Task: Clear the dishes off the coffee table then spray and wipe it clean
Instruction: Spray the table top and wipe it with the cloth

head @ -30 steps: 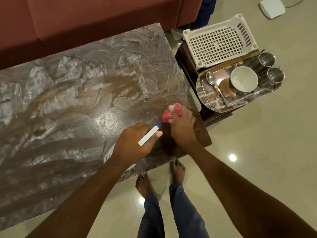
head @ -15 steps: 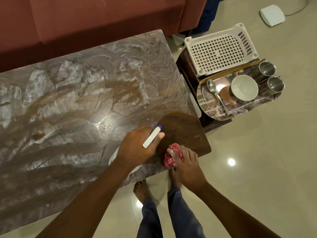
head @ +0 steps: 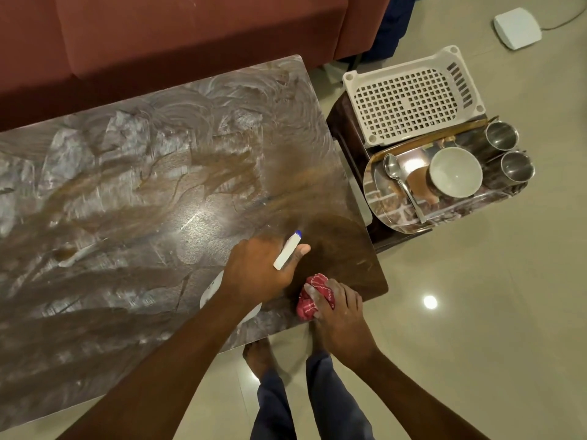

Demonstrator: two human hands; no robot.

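The dark wooden coffee table [head: 133, 192] is smeared with whitish streaks of spray; its near right corner looks wiped and dark. My left hand [head: 257, 268] grips a white spray bottle [head: 287, 250] with a blue nozzle tip, held just above the table near that corner. My right hand [head: 336, 312] presses a bunched red cloth [head: 313, 296] onto the table's near edge, right beside the left hand. The bottle's body is mostly hidden under my left hand and wrist.
A side stand to the right carries a steel plate [head: 387, 198] with a spoon [head: 400, 182], a white bowl [head: 455, 171], two steel cups [head: 508, 150] and a white plastic basket [head: 409, 96]. A maroon sofa [head: 190, 33] runs behind the table. My feet [head: 260, 357] stand on the tiled floor.
My right hand with the red cloth swept from farther up the corner back toward the table's near edge, leaving a dark wiped patch. The left hand with the bottle stayed nearly still.
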